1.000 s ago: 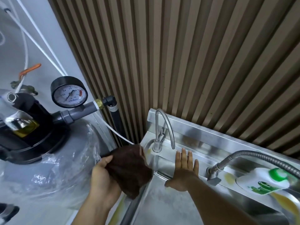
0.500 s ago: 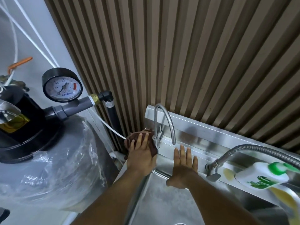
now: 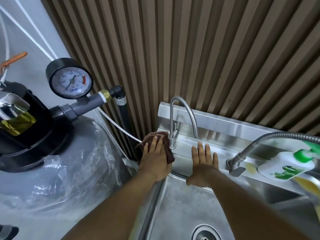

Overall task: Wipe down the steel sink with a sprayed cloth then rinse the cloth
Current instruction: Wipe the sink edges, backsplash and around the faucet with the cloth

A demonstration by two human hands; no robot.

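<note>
The steel sink (image 3: pixel 174 210) fills the lower right, its drain (image 3: pixel 206 233) at the bottom edge. My left hand (image 3: pixel 155 156) presses a dark brown cloth (image 3: pixel 166 141) flat onto the sink's back left corner, just left of the base of a small curved tap (image 3: pixel 173 144). Most of the cloth is hidden under the palm. My right hand (image 3: pixel 202 161) lies flat with fingers spread on the sink's rear ledge, holding nothing.
A flexible hose faucet (image 3: pixel 249 149) rises at the right beside a white and green soap bottle (image 3: pixel 285 167). A grey plastic-wrapped tank (image 3: pixel 57 170) with a pressure gauge (image 3: pixel 71 80) stands left of the sink. A slatted wall (image 3: pixel 199 54) runs behind.
My left hand carried the cloth from in front of the sink's left edge up onto the back corner and now presses it flat there. My right hand stayed on the ledge.
</note>
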